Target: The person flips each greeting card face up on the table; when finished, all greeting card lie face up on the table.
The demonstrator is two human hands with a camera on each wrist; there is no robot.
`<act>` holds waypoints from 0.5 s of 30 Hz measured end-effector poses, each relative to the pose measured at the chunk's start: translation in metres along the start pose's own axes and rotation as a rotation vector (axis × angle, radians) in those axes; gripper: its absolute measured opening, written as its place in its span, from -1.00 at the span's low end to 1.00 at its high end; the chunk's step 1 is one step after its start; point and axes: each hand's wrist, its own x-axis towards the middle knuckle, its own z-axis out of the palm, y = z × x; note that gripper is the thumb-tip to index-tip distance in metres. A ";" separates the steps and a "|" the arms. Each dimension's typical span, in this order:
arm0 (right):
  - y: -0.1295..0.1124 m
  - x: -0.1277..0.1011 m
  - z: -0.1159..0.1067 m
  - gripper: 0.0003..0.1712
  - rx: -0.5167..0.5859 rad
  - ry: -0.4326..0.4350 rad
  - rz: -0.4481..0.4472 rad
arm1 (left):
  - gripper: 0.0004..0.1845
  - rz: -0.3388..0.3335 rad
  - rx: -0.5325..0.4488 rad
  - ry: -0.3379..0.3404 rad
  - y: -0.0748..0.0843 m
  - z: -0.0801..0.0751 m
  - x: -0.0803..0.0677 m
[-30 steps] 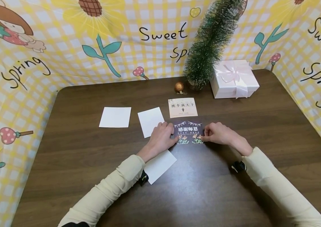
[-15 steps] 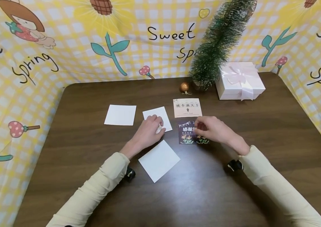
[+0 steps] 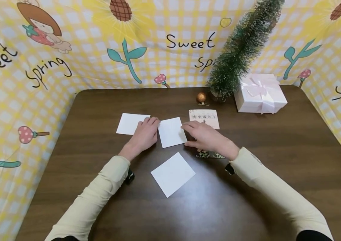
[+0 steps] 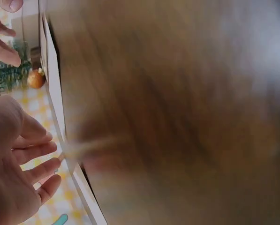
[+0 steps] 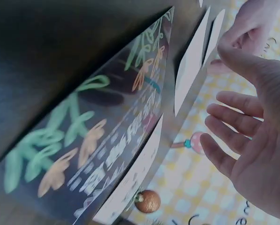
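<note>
- Desk point(image 3: 263, 174): dark brown wood grain, walled on three sides by a yellow checked backdrop point(image 3: 68, 40) printed with "Sweet Spring", flowers and mushrooms.
- Small frosted green tree point(image 3: 242, 47): stands at the far edge of the desk, leaning slightly right.
- White gift box point(image 3: 260, 93) with a pale ribbon bow: on the desk just right of the tree's base.
- Left hand point(image 3: 144, 135): lies palm down on the desk between the far-left white card point(image 3: 129, 123) and the middle white card point(image 3: 171, 132). Fingers straight and slightly apart, clamped on nothing; their tips reach the left edge of the middle card. The left wrist view is blurred but confirms the spread fingers.
- Right hand point(image 3: 207, 137): reaches across to the right edge of the middle white card, fingers extended and spread, thumb below; fingertips at or on the card's edge, firm contact cannot be told. It holds nothing, as the right wrist view point(image 5: 252, 136) confirms.
- Near white card point(image 3: 172, 174): lies turned at an angle, apart from both hands.
- Dark floral card point(image 3: 209, 154): flat on the desk, mostly covered by the right hand and wrist.
- Cream card with printed characters point(image 3: 206, 117): just beyond the right hand.
- Orange bauble point(image 3: 201, 97): beside the tree's base.
</note>
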 end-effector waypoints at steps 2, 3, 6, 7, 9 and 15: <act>-0.002 0.007 0.004 -0.30 -0.022 -0.031 -0.012 | -0.61 -0.007 0.020 -0.046 -0.002 0.002 0.001; -0.003 0.009 0.005 -0.28 -0.034 -0.048 -0.016 | -0.60 -0.006 0.029 -0.063 -0.003 0.003 0.002; -0.003 0.016 0.008 -0.23 -0.075 -0.073 -0.041 | -0.59 0.005 0.051 -0.094 -0.003 0.005 0.002; -0.003 0.018 0.008 -0.22 -0.093 -0.078 -0.049 | -0.59 0.009 0.059 -0.098 -0.003 0.005 0.002; -0.003 0.022 0.008 -0.21 -0.124 -0.094 -0.061 | -0.59 0.014 0.067 -0.098 -0.004 0.005 0.002; 0.000 0.030 0.010 -0.32 -0.199 -0.155 -0.088 | -0.55 0.023 0.092 -0.119 -0.007 0.002 0.003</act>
